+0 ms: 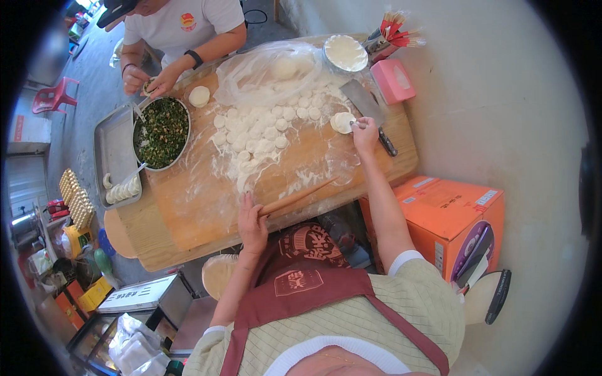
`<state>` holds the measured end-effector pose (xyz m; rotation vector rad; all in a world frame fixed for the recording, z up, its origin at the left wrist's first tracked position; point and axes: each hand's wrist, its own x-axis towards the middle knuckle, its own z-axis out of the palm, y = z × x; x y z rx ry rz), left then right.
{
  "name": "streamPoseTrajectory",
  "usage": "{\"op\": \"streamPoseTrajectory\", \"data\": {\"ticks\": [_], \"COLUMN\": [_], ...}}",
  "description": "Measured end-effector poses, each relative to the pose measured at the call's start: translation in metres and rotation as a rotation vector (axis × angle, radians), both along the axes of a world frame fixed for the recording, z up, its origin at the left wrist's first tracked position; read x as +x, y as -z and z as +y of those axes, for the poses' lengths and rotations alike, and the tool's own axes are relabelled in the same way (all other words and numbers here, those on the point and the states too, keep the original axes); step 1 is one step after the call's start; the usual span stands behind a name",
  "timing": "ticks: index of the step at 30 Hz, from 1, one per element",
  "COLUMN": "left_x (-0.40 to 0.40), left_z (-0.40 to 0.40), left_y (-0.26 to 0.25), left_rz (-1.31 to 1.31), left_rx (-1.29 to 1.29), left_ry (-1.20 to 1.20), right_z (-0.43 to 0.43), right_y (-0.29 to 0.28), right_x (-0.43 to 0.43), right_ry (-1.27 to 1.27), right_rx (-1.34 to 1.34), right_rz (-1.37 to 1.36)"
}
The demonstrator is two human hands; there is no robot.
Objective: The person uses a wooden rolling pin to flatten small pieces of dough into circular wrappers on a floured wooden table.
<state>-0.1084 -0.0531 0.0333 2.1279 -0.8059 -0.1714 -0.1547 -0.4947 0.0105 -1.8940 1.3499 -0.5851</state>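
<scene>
My left hand [252, 225] is at the near edge of the wooden board, its thumb side against the end of a wooden rolling pin [298, 196]; its fingertips reach a floured dough piece [243, 182]. My right hand [365, 134] pinches the edge of a thin dough wrapper [346, 123] at a small stack of wrappers [336, 122]. Beside that hand lies a cleaver [362, 101] with a black handle. Many small flattened dough pieces [270, 134] lie in flour mid-board. Behind them, a clear plastic bag [254, 77] covers a dough lump [284, 68].
Across the table a co-worker's hands [153, 84] hold a filled wrapper by a bowl of green filling [162, 134]. A metal tray [113, 141] holds dumplings. A flour bowl [345, 53], pink tissue box [393, 81] and chopstick holder [380, 45] stand at the far right. An orange carton [447, 202] stands below.
</scene>
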Motion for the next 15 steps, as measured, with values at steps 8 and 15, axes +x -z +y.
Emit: {"op": "streamPoseTrajectory", "data": {"ticks": [8, 15], "left_x": [0.015, 0.030], "left_z": [0.031, 0.041], "left_y": [0.005, -0.001], "left_rz": [0.117, 0.345], "left_rx": [-0.080, -0.307], "left_ry": [-0.254, -0.477], "right_z": [0.145, 0.250], "right_y": [-0.011, -0.001], "right_x": [0.047, 0.000], "right_ry": [-0.832, -1.063], "right_rx": [-0.444, -0.434], "right_rz": [0.138, 0.163]}}
